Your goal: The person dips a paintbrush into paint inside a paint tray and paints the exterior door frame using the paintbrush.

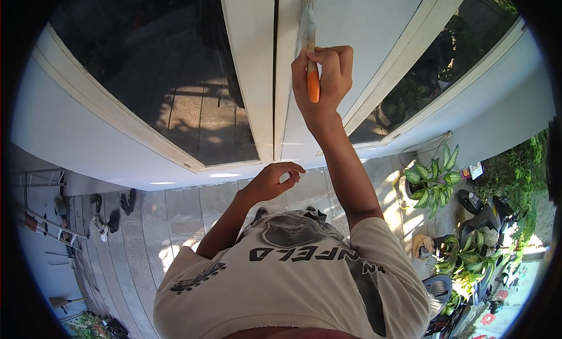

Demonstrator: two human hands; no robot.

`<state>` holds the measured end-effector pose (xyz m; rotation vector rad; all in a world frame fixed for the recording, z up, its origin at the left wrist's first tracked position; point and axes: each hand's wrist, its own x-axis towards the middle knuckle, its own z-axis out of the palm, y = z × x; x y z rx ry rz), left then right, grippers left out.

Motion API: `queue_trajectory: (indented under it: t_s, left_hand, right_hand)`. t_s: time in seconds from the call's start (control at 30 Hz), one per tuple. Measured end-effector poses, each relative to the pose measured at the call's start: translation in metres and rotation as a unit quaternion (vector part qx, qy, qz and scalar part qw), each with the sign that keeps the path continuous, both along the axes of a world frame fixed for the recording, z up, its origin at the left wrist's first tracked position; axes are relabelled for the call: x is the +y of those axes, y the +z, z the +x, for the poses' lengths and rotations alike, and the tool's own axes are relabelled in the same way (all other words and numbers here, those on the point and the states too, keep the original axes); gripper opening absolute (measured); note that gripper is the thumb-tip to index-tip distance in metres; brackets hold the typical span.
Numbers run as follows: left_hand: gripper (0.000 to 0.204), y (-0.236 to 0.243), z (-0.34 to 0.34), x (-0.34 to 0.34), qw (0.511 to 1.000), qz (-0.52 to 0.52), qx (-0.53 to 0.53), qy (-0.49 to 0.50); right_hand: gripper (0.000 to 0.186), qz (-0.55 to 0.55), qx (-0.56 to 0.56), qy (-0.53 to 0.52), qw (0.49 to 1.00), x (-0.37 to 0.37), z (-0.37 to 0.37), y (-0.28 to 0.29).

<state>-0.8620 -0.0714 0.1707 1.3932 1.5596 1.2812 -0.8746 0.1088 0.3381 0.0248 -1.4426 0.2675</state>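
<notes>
- The slim paintbrush with pale bristles and an orange-ended handle lies over the left edge of the flat white panel; bristle contact cannot be told.
- The right hand, in front of the panel, has its fingers closed around the handle.
- The left hand, below the panel, is empty, its fingers loosely curled, thumb apart.
- A green-leaved potted plant stands right of the panel's foot.

The brush is pale and orange; frame cream; shirt off-white, dark-printed; plant green with paler mottling.
</notes>
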Motion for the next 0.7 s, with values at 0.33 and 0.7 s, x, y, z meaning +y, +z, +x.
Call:
queue_trajectory:
  t_s: [0.33,0.7]
  left_hand:
    - [0.026,0.0,-0.008,-0.006,1.0,-0.004,0.014,-0.018]
    - [0.024,-0.01,-0.017,-0.012,0.998,-0.014,0.031,-0.045]
  right_hand:
    - [0.028,-0.042,-0.06,-0.011,0.997,-0.011,0.012,-0.058]
    - [0.026,-0.096,-0.153,-0.031,0.983,-0.025,0.025,-0.142]
